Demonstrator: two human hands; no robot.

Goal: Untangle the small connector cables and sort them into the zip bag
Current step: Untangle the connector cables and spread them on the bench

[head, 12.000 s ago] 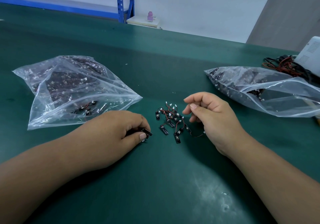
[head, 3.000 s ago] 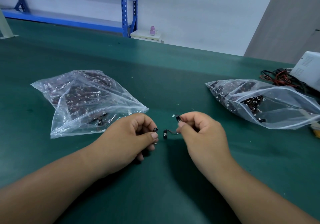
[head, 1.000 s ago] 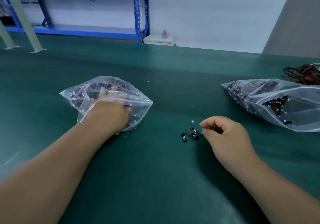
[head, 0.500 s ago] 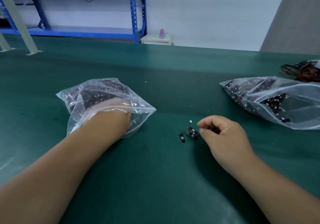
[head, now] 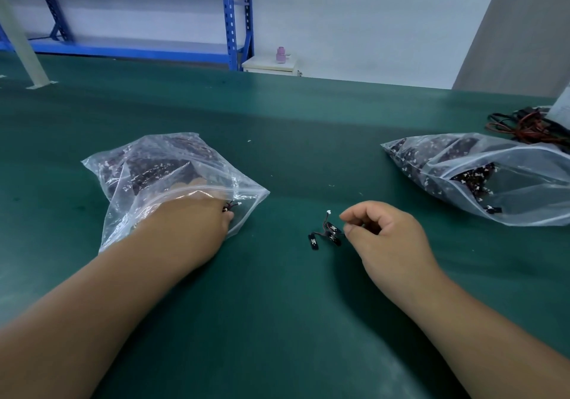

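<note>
Right hand pinches the tangled connector cables on the tabletop, the zip bag at their nine o'clock, left hand inside, grip hidden

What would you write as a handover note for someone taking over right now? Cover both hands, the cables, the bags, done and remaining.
Left hand: fingers inside the mouth of the left zip bag; grip unclear.
Right hand: pinches the tangled cables on the green mat.
Done: many cables lie in the left zip bag.
To do: separate this clump, bag it; the right bag holds more cables.
</note>
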